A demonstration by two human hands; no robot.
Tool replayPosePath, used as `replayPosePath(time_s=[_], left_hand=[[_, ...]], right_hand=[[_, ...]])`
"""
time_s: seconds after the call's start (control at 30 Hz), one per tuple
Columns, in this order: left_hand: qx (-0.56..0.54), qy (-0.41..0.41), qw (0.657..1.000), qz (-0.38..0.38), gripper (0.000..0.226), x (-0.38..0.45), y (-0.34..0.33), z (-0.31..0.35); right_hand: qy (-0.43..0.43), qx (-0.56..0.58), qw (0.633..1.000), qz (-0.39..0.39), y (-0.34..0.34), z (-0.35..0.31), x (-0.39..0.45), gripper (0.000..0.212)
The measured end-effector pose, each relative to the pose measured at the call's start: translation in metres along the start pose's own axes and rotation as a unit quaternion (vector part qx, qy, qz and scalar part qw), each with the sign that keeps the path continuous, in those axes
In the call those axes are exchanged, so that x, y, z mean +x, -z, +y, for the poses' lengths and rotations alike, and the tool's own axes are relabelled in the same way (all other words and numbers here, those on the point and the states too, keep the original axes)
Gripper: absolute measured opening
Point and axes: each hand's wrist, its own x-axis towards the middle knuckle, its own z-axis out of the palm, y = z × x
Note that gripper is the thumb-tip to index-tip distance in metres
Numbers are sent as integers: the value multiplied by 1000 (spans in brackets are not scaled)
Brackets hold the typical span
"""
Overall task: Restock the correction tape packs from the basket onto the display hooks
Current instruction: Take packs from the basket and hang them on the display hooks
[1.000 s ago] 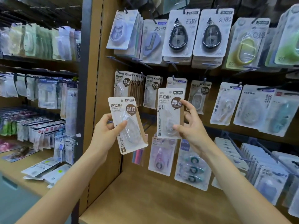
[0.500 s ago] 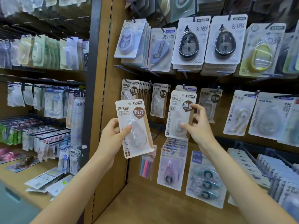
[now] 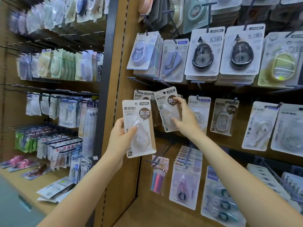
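My left hand grips a correction tape pack on a kraft-and-white card, upright in front of the wooden upright. My right hand pinches a second, similar pack, tilted, with its top hole up near the row of matching packs hanging on a display hook. Thumb below and fingers on the brown label hold that pack. The basket is out of view.
Hooks full of other correction tape packs cover the pegboard above and to the right. Long bare hook rods jut out below my right hand. A wooden shelf lies underneath. Another stocked bay stands left.
My right hand carried its pack leftward and up toward the hanging row, tilting it. My left hand keeps its pack steady. The camera has moved closer.
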Motion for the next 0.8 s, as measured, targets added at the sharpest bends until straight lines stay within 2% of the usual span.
replayPosePath(time_s=[0.13,0.27,0.43,0.5,0.53,0.6,0.63,0.67,0.7,0.73,0.8], left_hand=[[1,16,1000,7,30,2,15,-2],[8,18,1000,-12,31,1,24,-7],[14,23,999,-41,33,0,31,-11],[15,24,998,-54,31,-1,35,-11],[14,23,998,-57,31,-1,37,-10],[0,26,998,-54,31,2,42,-11],[-12,32,998,-50,31,3,44,-11],[-27,40,998,-47,30,4,44,-13],[-41,46,997,-46,30,5,44,-14],[-48,52,996,-46,31,7,43,-16],[-49,60,996,-54,33,8,35,-18]], right_hand=[[-7,3,1000,7,-22,-3,6,67],[-46,-19,999,-18,-29,2,0,66],[-136,-69,988,-32,-31,8,30,63],[-196,-133,970,-55,-32,12,43,64],[-199,-197,959,-49,-33,11,44,63],[-124,-292,948,26,-37,6,33,55],[-74,-269,958,64,-40,1,21,49],[-46,-195,978,63,-41,-7,5,45],[-34,-78,996,17,-42,-15,-12,43],[-39,54,995,-67,-42,-26,-30,46],[-74,250,941,-217,-44,-41,-57,59]])
